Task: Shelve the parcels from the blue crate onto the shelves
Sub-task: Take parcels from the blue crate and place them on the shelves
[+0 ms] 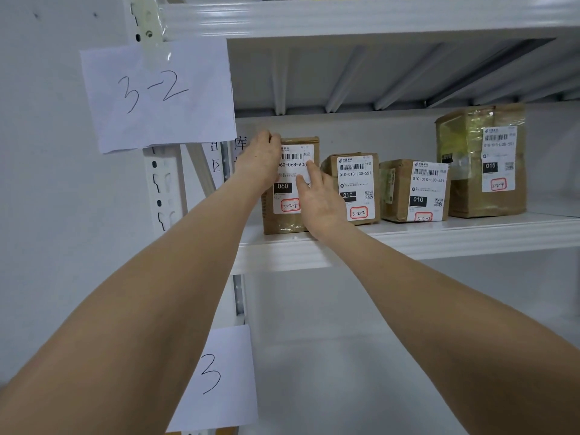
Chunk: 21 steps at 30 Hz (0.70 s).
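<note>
Both bare arms stretch up and away toward the white metal shelf [439, 238]. The left hand [260, 161] is at the top left corner of the leftmost parcel [279, 222], its fingers [273, 139] curled over that corner and clamped on it. The right hand [320, 199] lies flat against the front of the same parcel, fingers [312, 171] straight and slightly apart, pressed on the white shipping label [295, 157].

That parcel stands upright at the left end of the shelf, a slim brown paper-wrapped box with glossy tape. Just right of it sit a second parcel [356, 183] and a third parcel [411, 189], both squat and in creased brown wrapping. Farther right stands a tall parcel [480, 161] shiny with clear tape. Each carries a barcode label with a red-ringed handwritten code.

A sheet of paper marked "3-2" [157, 92] hangs on the slotted white upright [160, 189], and another marked "3" [216, 375] hangs lower down.
</note>
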{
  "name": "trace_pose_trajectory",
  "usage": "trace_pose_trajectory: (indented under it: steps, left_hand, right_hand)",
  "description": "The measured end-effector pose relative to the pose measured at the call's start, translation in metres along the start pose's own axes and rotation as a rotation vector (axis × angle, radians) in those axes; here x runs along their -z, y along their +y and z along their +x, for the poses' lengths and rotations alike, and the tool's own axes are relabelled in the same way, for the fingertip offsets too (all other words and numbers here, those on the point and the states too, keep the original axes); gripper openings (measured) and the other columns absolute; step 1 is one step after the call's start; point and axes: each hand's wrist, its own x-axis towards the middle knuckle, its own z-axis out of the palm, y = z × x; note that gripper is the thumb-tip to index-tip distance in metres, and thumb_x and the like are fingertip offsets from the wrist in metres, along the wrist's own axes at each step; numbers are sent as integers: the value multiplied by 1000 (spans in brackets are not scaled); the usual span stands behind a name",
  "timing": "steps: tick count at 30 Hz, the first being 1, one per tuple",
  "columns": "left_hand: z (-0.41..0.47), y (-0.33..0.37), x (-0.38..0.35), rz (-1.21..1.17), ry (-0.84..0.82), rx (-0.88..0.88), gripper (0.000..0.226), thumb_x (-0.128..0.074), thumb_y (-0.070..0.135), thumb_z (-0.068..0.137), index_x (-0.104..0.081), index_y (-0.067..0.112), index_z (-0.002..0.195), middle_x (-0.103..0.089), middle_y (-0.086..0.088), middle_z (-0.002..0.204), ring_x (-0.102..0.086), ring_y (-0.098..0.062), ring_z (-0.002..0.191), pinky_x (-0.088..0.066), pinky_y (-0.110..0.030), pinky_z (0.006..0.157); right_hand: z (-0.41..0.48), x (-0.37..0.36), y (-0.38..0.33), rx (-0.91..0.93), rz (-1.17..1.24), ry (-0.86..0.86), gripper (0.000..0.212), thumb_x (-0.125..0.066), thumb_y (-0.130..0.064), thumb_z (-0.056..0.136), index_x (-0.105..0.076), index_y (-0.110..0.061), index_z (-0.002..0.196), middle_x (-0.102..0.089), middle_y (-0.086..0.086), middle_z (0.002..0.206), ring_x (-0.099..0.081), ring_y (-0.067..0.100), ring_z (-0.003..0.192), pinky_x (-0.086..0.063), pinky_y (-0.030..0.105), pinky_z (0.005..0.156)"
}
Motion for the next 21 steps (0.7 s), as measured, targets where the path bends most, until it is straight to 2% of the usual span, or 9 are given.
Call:
trace_pose_trajectory:
  steps: [7, 10, 16, 21]
  left_hand:
    - [-6, 0, 3, 65, -17, -27, 75, -67, 10, 83, -25, 11, 145, -33, -12, 143, -37, -30, 129, -42, -43, 99]
    - [-12, 0, 4, 83, -14, -28, 76, -67, 10, 82, -25, 11, 145, -29, -14, 146, -38, -33, 129, -42, -44, 99]
    - [-28, 7, 7, 114, 68, -88, 60, -62, 11, 85, -35, 7, 138, -37, -14, 138, -42, -30, 123, -43, -40, 94]
    - [-54, 28, 5, 95, 39, -67, 58, -58, 6, 86, -36, 11, 139, -38, -12, 138, -43, -28, 122, -46, -38, 85]
  right_hand:
    - [-5, 5, 1, 1, -21, -10, 65, -63, -7, 86, -33, -13, 144, -10, 14, 156, -30, 33, 133, -43, 40, 97]
    - [-8, 5, 2, 3, -51, 9, 59, -62, -11, 86, -37, -15, 140, -20, 13, 152, -32, 33, 132, -37, 40, 102]
    - [-16, 10, 2, -13, -34, 57, 54, -58, -16, 88, -40, -17, 139, -28, 12, 147, -30, 31, 133, -31, 41, 105]
    - [-42, 15, 17, 10, -16, 126, 49, -52, -14, 90, -41, -14, 138, -33, 12, 146, -30, 31, 134, -32, 41, 103]
